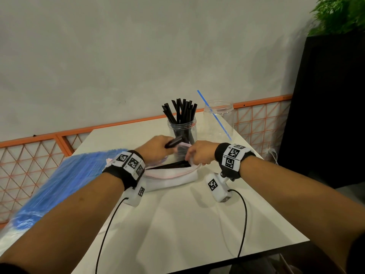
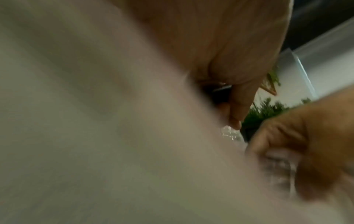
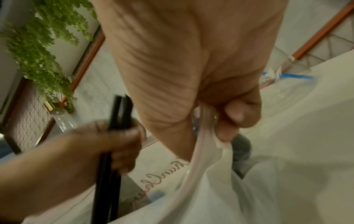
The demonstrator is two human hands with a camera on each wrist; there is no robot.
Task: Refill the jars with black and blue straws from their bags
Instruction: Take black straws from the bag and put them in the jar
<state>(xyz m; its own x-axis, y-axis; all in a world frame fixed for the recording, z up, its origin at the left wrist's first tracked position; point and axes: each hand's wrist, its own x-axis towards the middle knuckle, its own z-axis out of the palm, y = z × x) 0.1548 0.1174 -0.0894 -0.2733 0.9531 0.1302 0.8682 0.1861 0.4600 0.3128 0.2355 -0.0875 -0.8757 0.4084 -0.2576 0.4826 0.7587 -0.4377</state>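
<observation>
My left hand [image 1: 158, 148] grips a small bunch of black straws [image 1: 173, 142] just above the mouth of the white plastic bag [image 1: 173, 177]; the right wrist view shows the same bunch [image 3: 113, 136] running through its fist. My right hand [image 1: 199, 153] pinches the bag's rim [image 3: 206, 136] and holds it up. More black straws [image 1: 171, 165] lie inside the bag. Behind the hands stands a clear jar [image 1: 182, 129] packed with black straws. To its right a second clear jar [image 1: 219, 119] holds one blue straw [image 1: 214, 114]. The left wrist view is blurred.
A big bag of blue straws [image 1: 65, 182] lies along the left of the white table [image 1: 187, 224]. An orange mesh railing [image 1: 39, 153] runs behind the table. A black planter [image 1: 325, 105] with green leaves stands at the right. Wrist camera cables cross the near tabletop.
</observation>
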